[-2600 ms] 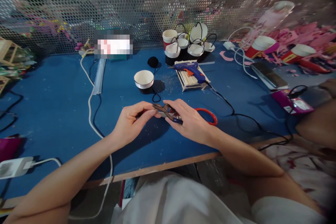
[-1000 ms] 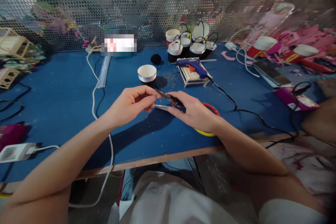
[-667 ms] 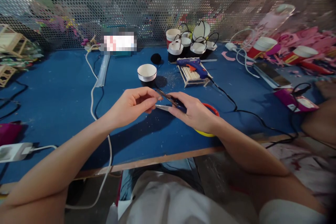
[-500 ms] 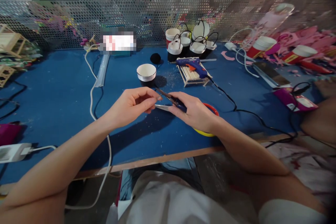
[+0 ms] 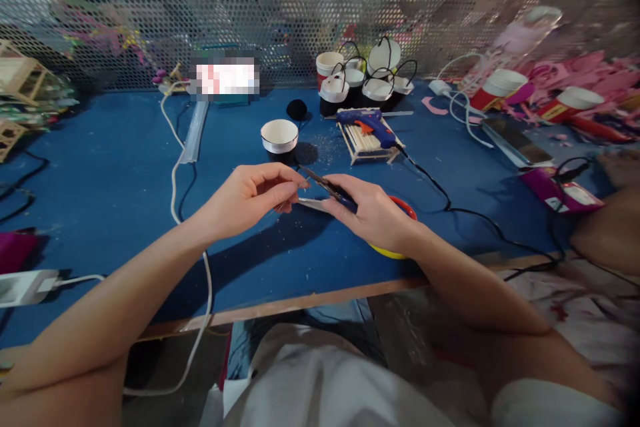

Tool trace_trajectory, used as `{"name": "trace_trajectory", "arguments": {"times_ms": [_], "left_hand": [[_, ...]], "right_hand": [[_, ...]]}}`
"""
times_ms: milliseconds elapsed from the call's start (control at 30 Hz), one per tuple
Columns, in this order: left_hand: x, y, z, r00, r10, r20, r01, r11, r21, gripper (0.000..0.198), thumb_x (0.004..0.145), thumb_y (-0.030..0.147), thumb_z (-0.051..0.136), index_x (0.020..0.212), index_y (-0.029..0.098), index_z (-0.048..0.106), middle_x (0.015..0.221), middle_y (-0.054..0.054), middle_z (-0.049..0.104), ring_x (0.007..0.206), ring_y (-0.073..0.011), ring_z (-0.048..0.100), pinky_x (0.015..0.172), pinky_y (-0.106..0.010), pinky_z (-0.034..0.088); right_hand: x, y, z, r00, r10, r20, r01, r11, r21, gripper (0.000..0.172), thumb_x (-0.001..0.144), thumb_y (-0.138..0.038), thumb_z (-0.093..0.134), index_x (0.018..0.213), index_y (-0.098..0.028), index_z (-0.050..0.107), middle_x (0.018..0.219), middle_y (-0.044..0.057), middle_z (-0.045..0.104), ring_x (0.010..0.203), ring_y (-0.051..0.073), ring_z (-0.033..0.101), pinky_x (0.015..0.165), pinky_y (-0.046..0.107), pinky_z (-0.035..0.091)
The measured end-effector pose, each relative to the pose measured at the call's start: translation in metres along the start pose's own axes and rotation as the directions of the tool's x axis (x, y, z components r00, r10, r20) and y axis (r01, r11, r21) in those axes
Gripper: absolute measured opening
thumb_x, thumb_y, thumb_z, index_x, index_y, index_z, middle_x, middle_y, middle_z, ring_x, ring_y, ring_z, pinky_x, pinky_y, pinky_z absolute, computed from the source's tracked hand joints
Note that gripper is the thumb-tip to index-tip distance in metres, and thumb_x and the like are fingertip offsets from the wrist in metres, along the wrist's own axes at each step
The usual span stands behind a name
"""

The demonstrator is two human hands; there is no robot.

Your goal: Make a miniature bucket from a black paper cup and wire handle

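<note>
My right hand (image 5: 370, 210) is wrapped round a pair of dark-bladed scissors (image 5: 336, 192), and a silvery strip (image 5: 314, 203) sticks out below its thumb. My left hand (image 5: 260, 199) is closed in a pinch just left of the blades; a thin, pale sliver shows at its fingertips, too small to name. Behind the hands stands a paper cup (image 5: 280, 137) with a white inside, a white band and a dark lower part. A black round piece (image 5: 297, 109) lies behind that cup.
A blue glue gun (image 5: 367, 125) rests on a small stick rack (image 5: 367, 147). Several cups with black loop handles (image 5: 377, 89) stand at the back. Yellow tape (image 5: 387, 251) lies under my right wrist. A white cable (image 5: 175, 180) crosses the left; a phone (image 5: 517, 140) lies right, near another person's arm (image 5: 607, 227).
The fingers of my left hand have shifted slightly, and the scissor tips sit a little farther right of them. Cup and glue gun stay in place.
</note>
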State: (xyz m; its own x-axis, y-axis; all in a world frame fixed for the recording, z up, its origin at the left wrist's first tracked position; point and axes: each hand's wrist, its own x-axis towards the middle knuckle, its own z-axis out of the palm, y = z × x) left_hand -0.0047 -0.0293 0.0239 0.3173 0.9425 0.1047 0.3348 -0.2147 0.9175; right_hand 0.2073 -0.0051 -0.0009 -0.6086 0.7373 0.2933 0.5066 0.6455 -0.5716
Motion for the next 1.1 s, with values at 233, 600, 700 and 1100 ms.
{"name": "trace_trajectory", "arguments": {"times_ms": [233, 600, 700, 1100], "left_hand": [[0.001, -0.002, -0.007, 0.999, -0.003, 0.036, 0.002, 1.000, 0.022, 0.014, 0.078, 0.025, 0.056, 0.082, 0.018, 0.068, 0.069, -0.001, 0.065, 0.061, -0.0120, 0.060, 0.060, -0.022, 0.050], [0.001, 0.001, -0.010, 0.991, 0.006, 0.137, -0.023, 0.992, 0.122, 0.011, 0.076, 0.021, 0.053, 0.085, 0.016, 0.060, 0.063, 0.001, 0.058, 0.056, -0.0096, 0.053, 0.052, -0.019, 0.042], [0.001, 0.002, -0.007, 0.996, 0.026, 0.085, -0.039, 0.987, 0.156, 0.010, 0.077, 0.021, 0.052, 0.084, 0.016, 0.057, 0.062, 0.002, 0.053, 0.053, -0.0070, 0.045, 0.049, -0.018, 0.035], [0.011, 0.016, -0.006, 0.971, 0.150, -0.185, -0.082, 0.940, 0.332, 0.018, 0.075, 0.030, 0.059, 0.068, 0.013, 0.057, 0.060, 0.001, 0.055, 0.051, -0.0073, 0.044, 0.048, -0.020, 0.034]], "right_hand": [[0.001, 0.001, 0.000, 0.999, -0.038, 0.023, 0.039, 0.999, -0.034, 0.030, 0.086, -0.032, 0.050, 0.112, -0.017, 0.052, 0.105, 0.009, 0.064, 0.093, 0.021, 0.061, 0.081, 0.036, 0.049], [0.002, 0.001, 0.001, 0.998, -0.029, 0.056, 0.031, 0.999, -0.036, 0.029, 0.086, -0.032, 0.049, 0.110, -0.016, 0.053, 0.100, 0.008, 0.064, 0.088, 0.019, 0.061, 0.076, 0.032, 0.049], [0.001, 0.001, 0.004, 0.999, -0.033, 0.034, 0.034, 0.999, -0.041, 0.030, 0.087, -0.032, 0.049, 0.112, -0.017, 0.052, 0.104, 0.008, 0.063, 0.092, 0.020, 0.061, 0.078, 0.034, 0.049], [0.013, -0.005, 0.002, 0.993, -0.052, -0.109, 0.028, 0.977, -0.210, 0.031, 0.087, -0.030, 0.046, 0.114, -0.014, 0.048, 0.105, 0.014, 0.061, 0.091, 0.025, 0.059, 0.075, 0.037, 0.047]]}}
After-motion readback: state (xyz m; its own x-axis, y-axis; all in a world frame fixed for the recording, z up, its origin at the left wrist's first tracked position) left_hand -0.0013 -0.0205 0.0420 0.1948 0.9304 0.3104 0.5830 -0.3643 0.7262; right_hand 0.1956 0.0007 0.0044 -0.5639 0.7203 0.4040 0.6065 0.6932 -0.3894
